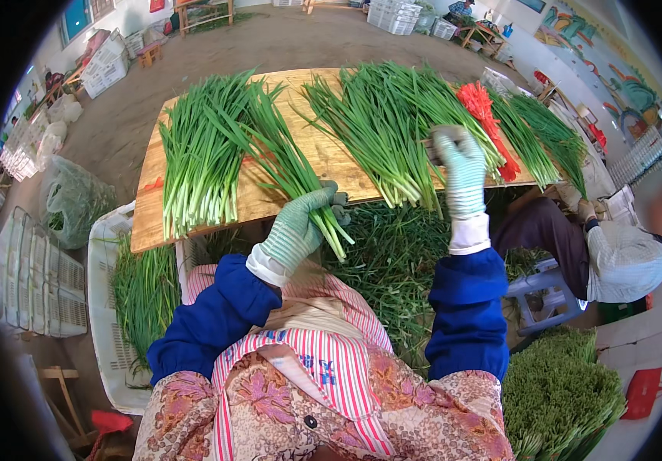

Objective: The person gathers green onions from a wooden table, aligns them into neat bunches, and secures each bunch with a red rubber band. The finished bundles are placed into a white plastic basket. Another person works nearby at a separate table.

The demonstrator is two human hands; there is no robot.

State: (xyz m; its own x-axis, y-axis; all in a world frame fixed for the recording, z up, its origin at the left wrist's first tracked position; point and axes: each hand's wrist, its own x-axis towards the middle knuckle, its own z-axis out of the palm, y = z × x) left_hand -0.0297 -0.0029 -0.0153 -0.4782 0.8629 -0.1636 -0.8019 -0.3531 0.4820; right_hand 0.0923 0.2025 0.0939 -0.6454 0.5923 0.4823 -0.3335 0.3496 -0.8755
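Note:
My left hand [302, 225], in a striped light-green glove with dark fingertips, grips a small bunch of garlic chives [284, 150] near its pale stem ends. The leaves of that bunch slant up and left across the wooden board [313, 138]. My gloved right hand [457, 152] is over the right-hand pile of garlic chives [385, 127], its fingers curled at the stalks. Whether stalks are pinched there is hidden. Another pile of chives [204, 155] lies on the board's left side. Red plastic ties [483, 118] lie beside my right hand.
Left of me, a white plastic crate [106, 299] holds chives [146, 299]. Loose green trimmings [388, 265] lie below the board. A seated person [619, 248] works at right beside a blue stool [547, 299]. Bundled greens [561, 392] stand at lower right. Stacked crates [40, 276] stand farther left.

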